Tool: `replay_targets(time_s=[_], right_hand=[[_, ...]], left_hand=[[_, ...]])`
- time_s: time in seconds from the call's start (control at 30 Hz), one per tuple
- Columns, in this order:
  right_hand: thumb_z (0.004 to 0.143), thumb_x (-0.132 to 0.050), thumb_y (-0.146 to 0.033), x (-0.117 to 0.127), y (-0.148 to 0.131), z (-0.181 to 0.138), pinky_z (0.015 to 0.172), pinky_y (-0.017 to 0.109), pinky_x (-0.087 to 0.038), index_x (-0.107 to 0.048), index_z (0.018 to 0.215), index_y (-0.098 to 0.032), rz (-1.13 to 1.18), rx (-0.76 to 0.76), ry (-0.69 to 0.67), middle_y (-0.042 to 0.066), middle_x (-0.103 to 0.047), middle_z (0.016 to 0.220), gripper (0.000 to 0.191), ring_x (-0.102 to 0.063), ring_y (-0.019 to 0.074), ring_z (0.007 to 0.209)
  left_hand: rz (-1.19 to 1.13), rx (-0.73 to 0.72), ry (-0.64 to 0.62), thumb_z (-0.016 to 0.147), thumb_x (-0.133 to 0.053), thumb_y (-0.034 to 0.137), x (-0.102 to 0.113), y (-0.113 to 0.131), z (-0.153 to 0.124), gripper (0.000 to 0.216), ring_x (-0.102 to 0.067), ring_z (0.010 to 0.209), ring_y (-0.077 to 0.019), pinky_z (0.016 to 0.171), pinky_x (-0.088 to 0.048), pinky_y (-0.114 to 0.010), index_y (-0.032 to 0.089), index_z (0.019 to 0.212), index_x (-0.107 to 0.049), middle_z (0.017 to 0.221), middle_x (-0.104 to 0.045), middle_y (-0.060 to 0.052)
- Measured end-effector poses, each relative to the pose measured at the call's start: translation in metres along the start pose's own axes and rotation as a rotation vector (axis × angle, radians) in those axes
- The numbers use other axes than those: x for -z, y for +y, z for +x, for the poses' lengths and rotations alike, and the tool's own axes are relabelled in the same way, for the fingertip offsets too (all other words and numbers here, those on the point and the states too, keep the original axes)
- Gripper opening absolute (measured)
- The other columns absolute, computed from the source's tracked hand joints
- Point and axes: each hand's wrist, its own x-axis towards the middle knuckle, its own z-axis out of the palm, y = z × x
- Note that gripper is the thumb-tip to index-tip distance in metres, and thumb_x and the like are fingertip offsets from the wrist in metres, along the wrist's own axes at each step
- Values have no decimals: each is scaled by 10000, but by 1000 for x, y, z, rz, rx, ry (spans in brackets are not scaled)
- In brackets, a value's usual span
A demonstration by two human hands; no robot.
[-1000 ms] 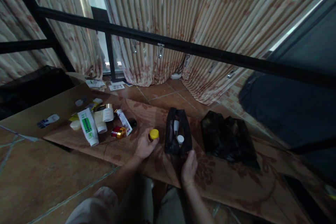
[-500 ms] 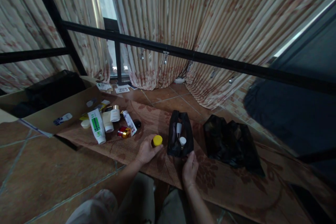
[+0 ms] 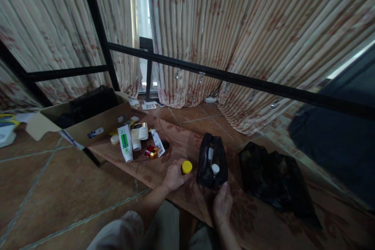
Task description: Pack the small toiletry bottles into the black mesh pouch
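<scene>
My left hand (image 3: pixel 174 176) is closed around a small dark bottle with a yellow cap (image 3: pixel 186 166), just left of a black pouch (image 3: pixel 203 177). The pouch stands open at the top on the cloth-covered bench (image 3: pixel 175 136). Inside it are a bottle with a white cap (image 3: pixel 215 168) and a pale slim container (image 3: pixel 210 154). At the pouch's near right corner, my right hand (image 3: pixel 223 203) grips its edge; the fingers are partly hidden. Left of my left hand lie a red and gold jar (image 3: pixel 151 152), a white and green tube (image 3: pixel 125 143) and a patterned tube (image 3: pixel 158 142).
A cardboard box (image 3: pixel 88 129) with black bags in it sits at the bench's left end. Right of the pouch lies a crumpled black bag (image 3: pixel 275 179). A dark metal rail (image 3: pixel 181 62) crosses behind the bench, before striped curtains (image 3: pixel 199 15).
The camera view has turned left, so everything appears further right and a little lower. Both hands keep their holds, and the yellow-capped bottle remains beside the pouch.
</scene>
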Motion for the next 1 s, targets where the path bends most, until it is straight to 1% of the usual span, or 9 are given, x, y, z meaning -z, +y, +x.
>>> replay_targets(time_s=[0.07, 0.23, 0.3, 0.4, 0.47, 0.53, 0.67, 0.87, 1.0], right_hand=[[853, -236, -609, 0, 2, 0, 677, 310, -409, -631, 799, -151, -23, 0, -11, 106, -668, 751, 607, -592, 214, 706], [841, -253, -629, 0, 5, 1, 691, 312, -406, -651, 869, -131, -17, 1, -33, 129, -684, 784, 638, -605, 239, 781], [839, -253, -629, 1, 5, 1, 702, 322, -409, -655, 872, -130, -25, -17, -55, 137, -686, 802, 642, -608, 246, 783], [843, -231, -624, 2, 8, 1, 753, 349, -413, -652, 887, -132, -44, -28, -78, 156, -682, 870, 649, -608, 267, 848], [841, -226, -627, 2, 10, 1, 776, 368, -413, -648, 898, -133, -72, -38, -85, 164, -679, 880, 652, -604, 282, 876], [838, -220, -631, 2, 11, 2, 808, 386, -408, -643, 912, -121, -92, -36, -78, 186, -671, 917, 666, -592, 303, 934], [838, -220, -627, 1, 10, 2, 840, 388, -399, -629, 970, -99, -99, -22, -50, 214, -641, 1019, 681, -567, 312, 1009], [844, -192, -622, 3, 2, 0, 752, 356, -415, -625, 873, -129, -120, -19, -76, 165, -666, 857, 657, -601, 269, 833], [835, -220, -636, 4, -1, -1, 721, 337, -417, -627, 880, -129, -82, 6, -54, 159, -673, 852, 653, -605, 253, 800]], left_hand=[[-12, -11, 9, 654, -662, 310, 1, 1, -2, 433, -561, 934, -202, 839, -432, -333, 232, 1064, -548, 1006, -602, -40], [-28, -16, 73, 655, -656, 286, 0, 1, -5, 422, -551, 939, -209, 845, -436, -342, 233, 1058, -546, 991, -597, -41], [0, 18, 141, 666, -636, 251, -1, -2, -5, 433, -540, 969, -218, 869, -434, -357, 221, 1085, -528, 1002, -593, -49], [76, 87, 297, 681, -577, 165, -1, -10, -5, 499, -508, 1047, -234, 931, -414, -384, 185, 1171, -478, 1084, -571, -81], [129, 98, 387, 694, -532, 121, 1, -17, -5, 557, -467, 1125, -246, 988, -381, -399, 157, 1240, -429, 1174, -534, -105], [180, 90, 442, 708, -493, 94, 3, -23, -5, 598, -419, 1193, -256, 1029, -346, -415, 140, 1294, -381, 1240, -494, -121], [244, 59, 459, 713, -466, 68, 7, -29, -4, 642, -385, 1240, -265, 1050, -326, -445, 143, 1338, -338, 1279, -471, -130], [269, 90, 473, 715, -472, 66, 7, -28, -3, 641, -359, 1265, -267, 1062, -314, -440, 152, 1338, -346, 1327, -429, -131], [267, 123, 451, 696, -503, 75, 7, -27, 0, 681, -340, 1278, -271, 1068, -302, -427, 152, 1350, -329, 1357, -395, -132]])
